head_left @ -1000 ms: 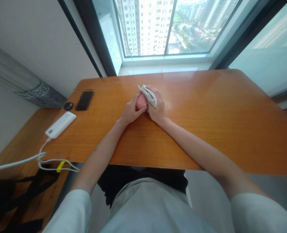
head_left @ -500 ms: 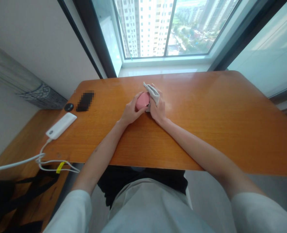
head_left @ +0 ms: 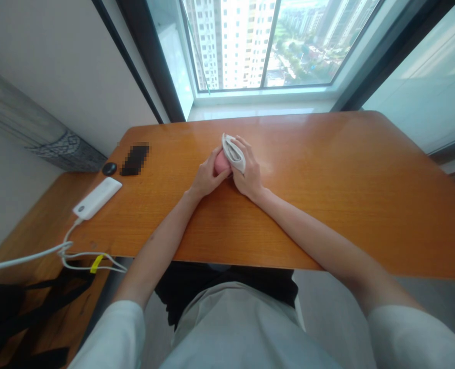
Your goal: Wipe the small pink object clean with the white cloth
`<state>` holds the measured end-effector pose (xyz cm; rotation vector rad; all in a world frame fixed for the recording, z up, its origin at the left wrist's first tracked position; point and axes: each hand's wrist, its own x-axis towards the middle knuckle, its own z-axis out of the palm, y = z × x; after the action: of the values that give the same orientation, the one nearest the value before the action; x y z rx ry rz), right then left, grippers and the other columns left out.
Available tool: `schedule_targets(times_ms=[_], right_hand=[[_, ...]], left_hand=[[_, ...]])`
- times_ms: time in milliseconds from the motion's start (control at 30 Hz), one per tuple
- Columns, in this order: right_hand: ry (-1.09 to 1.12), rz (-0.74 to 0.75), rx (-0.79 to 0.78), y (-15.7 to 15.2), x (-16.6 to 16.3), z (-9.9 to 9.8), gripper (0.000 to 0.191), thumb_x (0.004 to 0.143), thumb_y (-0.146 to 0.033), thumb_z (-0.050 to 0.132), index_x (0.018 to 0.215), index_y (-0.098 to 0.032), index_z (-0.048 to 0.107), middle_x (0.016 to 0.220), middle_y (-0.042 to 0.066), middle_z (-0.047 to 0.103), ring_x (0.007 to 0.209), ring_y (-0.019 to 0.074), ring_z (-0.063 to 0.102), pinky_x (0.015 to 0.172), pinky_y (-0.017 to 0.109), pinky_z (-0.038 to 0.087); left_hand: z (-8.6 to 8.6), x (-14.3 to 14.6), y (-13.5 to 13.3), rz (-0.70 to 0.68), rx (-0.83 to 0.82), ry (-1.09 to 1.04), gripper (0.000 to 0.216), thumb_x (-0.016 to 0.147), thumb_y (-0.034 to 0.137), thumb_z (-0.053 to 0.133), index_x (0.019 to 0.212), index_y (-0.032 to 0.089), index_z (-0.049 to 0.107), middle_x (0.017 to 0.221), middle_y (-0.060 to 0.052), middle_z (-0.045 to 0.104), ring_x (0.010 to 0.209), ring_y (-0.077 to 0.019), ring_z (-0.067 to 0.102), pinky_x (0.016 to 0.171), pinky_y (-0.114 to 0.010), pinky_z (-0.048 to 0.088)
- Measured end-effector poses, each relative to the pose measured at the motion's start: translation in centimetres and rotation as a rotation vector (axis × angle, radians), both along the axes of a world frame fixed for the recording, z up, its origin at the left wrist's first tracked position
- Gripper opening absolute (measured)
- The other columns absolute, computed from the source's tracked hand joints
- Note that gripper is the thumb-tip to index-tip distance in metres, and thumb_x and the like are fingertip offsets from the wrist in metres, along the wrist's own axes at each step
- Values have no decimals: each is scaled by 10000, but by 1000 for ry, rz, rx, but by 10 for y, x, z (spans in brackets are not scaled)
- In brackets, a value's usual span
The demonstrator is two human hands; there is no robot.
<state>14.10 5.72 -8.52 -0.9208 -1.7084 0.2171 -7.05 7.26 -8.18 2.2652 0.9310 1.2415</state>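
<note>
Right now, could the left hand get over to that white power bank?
Probably yes. The left hand is busy holding the pink thing, but only bare table lies between it and the white power bank.

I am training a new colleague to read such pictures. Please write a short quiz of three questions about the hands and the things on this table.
1. True or false: the left hand holds the pink object.
2. What does the right hand press on the pink object? A) a white cloth B) a sponge C) a brush
3. Fill in: the white power bank lies near the ____ edge of the wooden table, with a cable plugged in.

Key
1. True.
2. A, the white cloth.
3. Left.
</note>
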Motion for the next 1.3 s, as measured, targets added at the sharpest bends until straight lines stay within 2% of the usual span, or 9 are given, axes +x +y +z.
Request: schedule_targets(times_ms=[100,300,500,667,733,900,1067,1200,1300], right_hand=[[-22,20,44,-5,-2,5,620,1234,-606,507,1782,-337,615,1837,129,646,1799,388,528,1493,703,436],[155,-67,-90,9,-3,-3,600,1260,-610,414,1752,-350,642,1672,116,777,1579,330,745,1380,638,595],[-25,43,67,-5,-1,5,664,1224,-661,494,1785,-326,613,1847,131,645,1813,385,517,1504,716,423],[89,-38,-58,6,0,0,624,1277,-626,345,1777,-388,632,1772,87,721,1692,308,655,1452,624,519],[84,-46,-55,4,0,0,639,1276,-637,353,1782,-359,628,1771,106,721,1665,314,681,1433,613,544],[3,34,107,-6,-3,7,644,1235,-685,492,1724,-314,684,1773,128,720,1749,369,600,1500,671,451],[158,-12,-14,1,-3,6,638,1268,-676,359,1686,-353,716,1702,86,777,1641,335,707,1434,638,549],[58,36,61,-6,-4,6,620,1235,-685,483,1706,-347,703,1764,98,734,1736,375,615,1502,684,443],[57,36,41,-5,-5,7,625,1240,-690,447,1687,-349,720,1747,90,748,1752,371,597,1506,692,433]], left_hand=[[0,0,0,4,0,-8,905,1117,838,708,1788,260,521,1683,-196,758,1496,-385,801,1269,-525,650],[2,0,-1,15,1,32,916,1113,858,708,1800,282,518,1800,-186,669,1626,-398,716,1371,-526,579],[-2,-2,1,-5,-11,-6,923,1120,840,694,1809,259,498,1684,-204,753,1490,-388,801,1267,-531,641],[3,1,-2,21,-14,18,930,1098,866,717,1783,264,539,1776,-196,690,1606,-402,728,1358,-529,585],[2,1,-1,20,-14,16,923,1100,865,718,1778,264,541,1774,-193,692,1602,-398,732,1351,-518,591],[-4,-1,3,-2,12,-19,926,1111,847,714,1798,262,506,1683,-192,756,1476,-383,810,1273,-517,635],[-2,-1,2,9,25,17,903,1115,837,727,1788,269,529,1784,-190,683,1611,-396,727,1359,-517,577],[-2,-2,1,-2,22,-13,895,1120,824,724,1779,254,524,1694,-194,749,1498,-382,798,1278,-506,633],[-1,-2,1,-5,12,-5,898,1125,823,716,1791,256,515,1712,-194,737,1526,-385,782,1296,-513,624]])
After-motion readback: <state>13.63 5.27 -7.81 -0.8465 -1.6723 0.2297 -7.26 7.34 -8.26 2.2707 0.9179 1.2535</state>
